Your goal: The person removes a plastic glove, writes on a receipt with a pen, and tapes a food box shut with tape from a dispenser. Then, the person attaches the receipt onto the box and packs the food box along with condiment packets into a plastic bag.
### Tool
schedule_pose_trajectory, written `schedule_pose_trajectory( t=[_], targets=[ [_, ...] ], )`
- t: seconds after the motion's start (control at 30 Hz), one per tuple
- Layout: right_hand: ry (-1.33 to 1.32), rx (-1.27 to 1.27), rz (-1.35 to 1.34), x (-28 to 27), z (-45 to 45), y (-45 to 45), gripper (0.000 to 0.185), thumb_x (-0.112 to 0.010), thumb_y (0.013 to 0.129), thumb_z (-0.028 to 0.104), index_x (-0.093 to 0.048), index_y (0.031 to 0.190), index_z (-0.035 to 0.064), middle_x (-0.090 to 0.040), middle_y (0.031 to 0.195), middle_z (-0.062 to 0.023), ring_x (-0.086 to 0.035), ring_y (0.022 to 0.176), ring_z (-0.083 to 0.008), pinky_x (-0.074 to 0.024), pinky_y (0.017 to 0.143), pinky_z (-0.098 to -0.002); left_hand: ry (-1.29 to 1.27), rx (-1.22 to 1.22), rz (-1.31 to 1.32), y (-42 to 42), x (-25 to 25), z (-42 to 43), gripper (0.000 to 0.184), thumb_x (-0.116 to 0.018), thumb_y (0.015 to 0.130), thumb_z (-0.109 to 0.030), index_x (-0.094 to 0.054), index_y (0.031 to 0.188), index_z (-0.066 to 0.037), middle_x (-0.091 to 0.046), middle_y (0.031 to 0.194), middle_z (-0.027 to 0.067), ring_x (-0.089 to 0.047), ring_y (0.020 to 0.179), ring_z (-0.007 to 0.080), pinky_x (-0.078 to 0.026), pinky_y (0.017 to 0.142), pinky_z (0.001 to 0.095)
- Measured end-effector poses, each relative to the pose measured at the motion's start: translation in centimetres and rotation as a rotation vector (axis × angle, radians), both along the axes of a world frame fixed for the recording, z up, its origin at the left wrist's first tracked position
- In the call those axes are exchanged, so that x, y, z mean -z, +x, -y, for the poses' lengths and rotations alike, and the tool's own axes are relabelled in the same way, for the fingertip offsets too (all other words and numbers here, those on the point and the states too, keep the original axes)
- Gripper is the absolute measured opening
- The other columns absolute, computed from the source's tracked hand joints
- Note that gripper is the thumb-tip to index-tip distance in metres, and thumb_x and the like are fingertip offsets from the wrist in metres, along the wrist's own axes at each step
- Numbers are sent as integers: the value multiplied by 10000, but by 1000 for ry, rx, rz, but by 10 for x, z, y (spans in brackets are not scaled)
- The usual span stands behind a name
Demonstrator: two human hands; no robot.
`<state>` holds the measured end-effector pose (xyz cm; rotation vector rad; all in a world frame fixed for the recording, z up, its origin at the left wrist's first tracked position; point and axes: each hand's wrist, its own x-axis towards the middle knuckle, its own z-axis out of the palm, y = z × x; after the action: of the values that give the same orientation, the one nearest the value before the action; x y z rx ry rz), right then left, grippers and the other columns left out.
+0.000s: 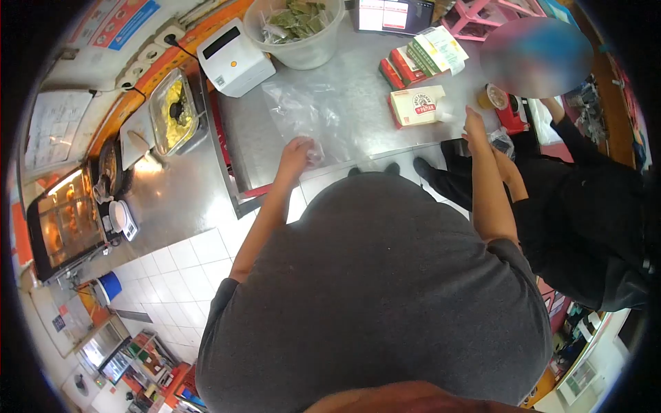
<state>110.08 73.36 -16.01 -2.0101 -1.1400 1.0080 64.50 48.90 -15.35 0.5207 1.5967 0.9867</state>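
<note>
My left hand [296,155] is closed on the near edge of a clear plastic bag [296,103], which lies flat on the steel table. My right hand [475,126] is over the table's right part, its visible fingers stretched forward and nothing seen in them. Left of it, apart from the fingers, stands a cream food box [417,105] with red and black print. Behind that are red boxes [403,67] and a green-and-white box [436,51]. Just beyond my right hand is a lidded plastic cup [492,97] with a brownish drink.
A co-worker in black [585,206] stands close on my right, an arm beside mine. At the back are a white label printer [234,58], a tub of leaves [296,55] and a screen [392,15]. Left counter: a yellow-filled container [173,113], kitchen scale [124,219], and lit display case [67,220].
</note>
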Motion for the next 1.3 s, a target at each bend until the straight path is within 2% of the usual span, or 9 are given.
schedule_pose_trajectory(
  t=[0.27,0.33,0.53,0.67,0.83,0.97,1.13,1.23,1.3],
  targets=[
    [-179,-240,28,3,-6,-21,458,-762,874,383,-706,1149,21,-732,984,-92,-675,826,-260,-543,807,-374,82,-37,-12,14,-22,-31,249,-607,1027,-287,-644,1051,-42,-686,955,61,-693,738,162,-506,608,286],
    [230,-398,297,19,1,-21,363,-741,880,291,-718,1143,41,-736,1031,-125,-688,894,-277,-543,834,-385,124,-31,-82,21,-24,-33,208,-647,1000,-256,-618,1018,-52,-656,925,49,-651,722,140,-496,604,286],
    [324,-321,371,71,-33,23,309,-686,909,173,-717,1206,93,-708,1166,-167,-675,1109,-290,-518,958,-380,358,-65,-448,35,-23,-35,298,-748,896,-97,-497,1057,-77,-564,849,27,-563,710,111,-471,583,282],
    [-29,-584,-116,63,-52,29,583,-757,889,212,-579,1439,141,-678,1177,-124,-665,1078,-241,-516,938,-350,336,-129,-341,42,-51,-44,340,-731,895,-71,-469,1111,-68,-574,840,31,-571,663,125,-464,543,276],
    [-304,-547,12,32,-41,-18,907,-912,734,442,-547,1386,-73,-654,1281,-205,-678,1102,-229,-584,805,-371,252,-156,-284,48,-66,-48,282,-701,905,-30,-468,1060,-72,-511,901,23,-553,733,106,-523,590,279],
    [-451,-610,-173,91,-38,-38,1064,-960,585,554,-564,1309,-119,-674,1237,-243,-695,1098,-311,-589,887,-387,253,-200,-220,39,-62,-42,244,-701,921,-63,-500,1058,-64,-529,905,29,-554,702,101,-513,579,270],
    [-206,-650,234,64,27,-95,1236,-939,540,653,-489,1350,-165,-649,1249,-294,-692,1102,-330,-579,893,-386,211,-165,-246,2,-70,-25,240,-707,955,-175,-570,1126,-75,-610,847,17,-589,657,107,-474,574,267],
    [-384,-648,-1,38,46,-108,994,-865,706,612,-541,1326,-93,-690,1139,-198,-661,1111,-285,-540,927,-359,190,-164,-200,-34,-87,-9,284,-715,957,-213,-603,1176,-72,-649,861,23,-608,666,109,-478,595,270],
    [-184,-630,-358,65,42,-94,595,-745,916,431,-625,1282,-23,-695,1081,-124,-665,997,-199,-533,852,-316,201,-164,-183,-62,-92,7,299,-724,955,-227,-616,1192,-81,-671,872,23,-621,668,111,-474,599,271]
  ],
)
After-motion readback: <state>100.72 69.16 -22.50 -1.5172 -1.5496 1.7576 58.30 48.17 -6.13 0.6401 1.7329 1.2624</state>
